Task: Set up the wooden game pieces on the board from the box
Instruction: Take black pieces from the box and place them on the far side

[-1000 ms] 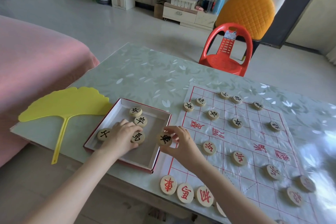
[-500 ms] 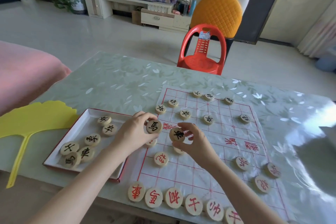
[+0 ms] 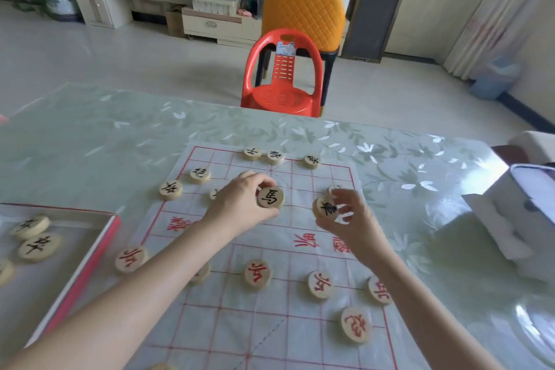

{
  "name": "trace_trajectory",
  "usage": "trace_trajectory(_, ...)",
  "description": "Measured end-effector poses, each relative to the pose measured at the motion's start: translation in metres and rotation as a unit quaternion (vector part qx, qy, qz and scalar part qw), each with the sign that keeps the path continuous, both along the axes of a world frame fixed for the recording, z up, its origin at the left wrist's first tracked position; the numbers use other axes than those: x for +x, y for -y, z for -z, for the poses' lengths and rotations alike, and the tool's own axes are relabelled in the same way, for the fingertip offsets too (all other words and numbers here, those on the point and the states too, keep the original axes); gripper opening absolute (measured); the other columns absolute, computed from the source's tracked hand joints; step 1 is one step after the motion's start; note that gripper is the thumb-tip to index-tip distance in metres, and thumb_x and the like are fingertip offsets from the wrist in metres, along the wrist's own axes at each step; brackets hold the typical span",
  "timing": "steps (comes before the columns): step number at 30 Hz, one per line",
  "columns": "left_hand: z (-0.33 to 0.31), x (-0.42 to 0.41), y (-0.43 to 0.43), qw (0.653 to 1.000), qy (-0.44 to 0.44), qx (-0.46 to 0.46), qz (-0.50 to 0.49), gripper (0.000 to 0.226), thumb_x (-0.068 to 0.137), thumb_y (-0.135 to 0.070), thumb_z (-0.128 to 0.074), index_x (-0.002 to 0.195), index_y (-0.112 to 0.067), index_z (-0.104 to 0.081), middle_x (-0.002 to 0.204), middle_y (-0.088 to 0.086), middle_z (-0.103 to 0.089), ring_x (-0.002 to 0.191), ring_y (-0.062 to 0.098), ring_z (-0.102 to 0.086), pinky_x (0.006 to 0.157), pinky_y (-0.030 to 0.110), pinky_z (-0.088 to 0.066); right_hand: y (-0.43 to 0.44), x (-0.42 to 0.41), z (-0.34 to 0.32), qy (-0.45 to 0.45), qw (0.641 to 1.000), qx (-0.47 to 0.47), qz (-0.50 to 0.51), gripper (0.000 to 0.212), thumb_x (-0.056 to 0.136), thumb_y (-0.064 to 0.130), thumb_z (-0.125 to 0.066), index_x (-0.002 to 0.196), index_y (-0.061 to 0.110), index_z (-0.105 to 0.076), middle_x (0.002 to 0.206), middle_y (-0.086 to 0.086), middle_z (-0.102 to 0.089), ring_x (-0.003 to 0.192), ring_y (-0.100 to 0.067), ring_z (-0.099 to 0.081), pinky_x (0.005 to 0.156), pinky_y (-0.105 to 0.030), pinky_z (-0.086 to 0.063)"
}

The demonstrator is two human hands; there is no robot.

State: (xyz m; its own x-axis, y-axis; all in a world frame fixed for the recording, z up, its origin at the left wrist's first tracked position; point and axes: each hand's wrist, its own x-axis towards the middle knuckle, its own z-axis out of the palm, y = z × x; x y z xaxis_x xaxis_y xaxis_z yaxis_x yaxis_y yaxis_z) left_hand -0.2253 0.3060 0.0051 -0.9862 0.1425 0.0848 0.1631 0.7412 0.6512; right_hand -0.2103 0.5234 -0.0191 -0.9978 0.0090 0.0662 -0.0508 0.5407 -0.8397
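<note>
Left hand [image 3: 240, 204] pinches round pale wooden disc with black character [image 3: 271, 198] by rim, above far half of white red-gridded board sheet [image 3: 270, 324]. Right hand [image 3: 350, 219] pinches second black-character wooden disc [image 3: 326, 208] at fingertips, tilted. Both forearms stretched forward. Discs likely light, rigid, smooth-faced, slightly slippery; rim pinch suits. Red-edged box [image 3: 87, 261] at left on green leaf-patterned desk [image 3: 120, 144], more discs inside.

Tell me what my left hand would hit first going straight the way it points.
Likely the rightmost far-row piece; the left hand, holding a black-lettered piece, may pass above it.
</note>
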Motion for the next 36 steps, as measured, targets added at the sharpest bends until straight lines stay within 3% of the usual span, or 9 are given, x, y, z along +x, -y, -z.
trace_trajectory(5, 0.011, -0.033, -0.043, 1.0, -0.006, -0.007, 0.005, 0.04, 0.068, -0.03, -0.076, 0.104, -0.027, -0.058, 0.105, -0.008, -0.055, 0.096, 0.011, -0.057, 0.078, 0.029, -0.048, -0.061, -0.075, 0.019, 0.008, 0.996, 0.024, 0.088, 0.051, 0.072, 0.015, -0.076, 0.117, 0.009, -0.052, 0.109, -0.007, -0.058, 0.094, -0.021, -0.053, 0.07, -0.021, -0.04)
trace_trajectory(9, 0.025, -0.054, -0.056, 1.0, 0.009, -0.011, -0.011, 0.041, 0.067, -0.029, -0.077, 0.104, -0.028, -0.059, 0.104, -0.009, -0.054, 0.095, 0.011, -0.057, 0.079, 0.028, -0.047, -0.078, -0.139, 0.04, 0.03, 0.989, 0.057, 0.133, 0.05, 0.07, 0.018, -0.075, 0.114, 0.005, -0.056, 0.114, -0.013, -0.06, 0.107, -0.031, -0.054, 0.084, -0.033, -0.042)
trace_trajectory(12, 0.035, -0.064, -0.063, 1.0, 0.007, -0.009, -0.012, 0.04, 0.067, -0.029, -0.076, 0.103, -0.027, -0.059, 0.104, -0.011, -0.053, 0.095, 0.01, -0.057, 0.08, 0.028, -0.047, -0.077, -0.171, 0.049, 0.012, 0.987, 0.076, 0.142, 0.04, 0.069, 0.015, -0.072, 0.097, -0.012, -0.058, 0.096, -0.025, -0.064, 0.099, -0.041, -0.055, 0.081, -0.041, -0.044)
trace_trajectory(16, 0.042, -0.074, -0.064, 1.0, 0.002, -0.015, -0.009, 0.04, 0.068, -0.029, -0.076, 0.104, -0.027, -0.06, 0.102, -0.012, -0.053, 0.094, 0.008, -0.055, 0.079, 0.026, -0.045, -0.078, -0.192, 0.06, 0.003, 0.985, 0.111, 0.135, 0.021, 0.073, 0.024, -0.065, 0.072, 0.004, -0.057, 0.08, -0.013, -0.055, 0.086, -0.029, -0.048, 0.073, -0.034, -0.036)
trace_trajectory(20, 0.047, -0.088, -0.069, 1.0, -0.014, 0.011, -0.014, 0.039, 0.067, -0.027, -0.078, 0.103, -0.024, -0.061, 0.101, -0.01, -0.056, 0.089, 0.007, -0.055, 0.075, 0.021, -0.041, -0.086, -0.189, 0.069, 0.036, 0.986, 0.127, 0.106, 0.059, 0.075, 0.035, -0.072, 0.124, 0.01, -0.052, 0.123, -0.007, -0.051, 0.119, -0.028, -0.041, 0.101, -0.037, -0.037)
trace_trajectory(22, 0.05, -0.098, -0.076, 0.999, -0.033, 0.013, -0.012, 0.04, 0.067, -0.027, -0.077, 0.104, -0.022, -0.062, 0.103, -0.007, -0.058, 0.091, 0.01, -0.054, 0.074, 0.019, -0.038, -0.09, -0.18, 0.073, 0.018, 0.991, 0.072, 0.111, 0.064, 0.077, 0.036, -0.072, 0.129, 0.01, -0.046, 0.128, -0.006, -0.047, 0.119, -0.025, -0.043, 0.102, -0.038, -0.038)
trace_trajectory(27, 0.055, -0.132, -0.112, 0.996, -0.078, -0.031, 0.009, 0.042, 0.069, -0.03, -0.075, 0.107, -0.02, -0.061, 0.11, 0.002, -0.062, 0.106, 0.022, -0.051, 0.09, 0.033, -0.041, -0.096, -0.158, 0.082, -0.04, 0.992, 0.029, 0.115, 0.046, 0.086, 0.028, -0.062, 0.127, 0.012, -0.05, 0.126, -0.002, -0.05, 0.112, -0.015, -0.049, 0.094, -0.023, -0.037)
trace_trajectory(32, 0.062, -0.171, -0.147, 0.987, -0.095, -0.126, 0.013, 0.042, 0.078, -0.032, -0.065, 0.117, -0.021, -0.056, 0.119, 0.003, -0.058, 0.114, 0.026, -0.044, 0.09, 0.032, -0.034, -0.095, -0.157, 0.083, -0.082, 0.986, -0.007, 0.147, 0.032, 0.09, 0.023, -0.053, 0.12, 0.011, -0.055, 0.118, -0.002, -0.06, 0.098, -0.012, -0.055, 0.083, -0.016, -0.038)
trace_trajectory(36, 0.072, -0.188, -0.16, 0.979, -0.09, -0.182, 0.015, 0.043, 0.081, -0.031, -0.062, 0.122, -0.019, -0.054, 0.124, 0.004, -0.057, 0.119, 0.026, -0.041, 0.095, 0.034, -0.031, -0.096, -0.16, 0.087, -0.093, 0.982, -0.015, 0.165, 0.026, 0.09, 0.017, -0.05, 0.115, 0.012, -0.057, 0.114, -0.002, -0.062, 0.094, -0.01, -0.052, 0.069, 0.005, -0.033)
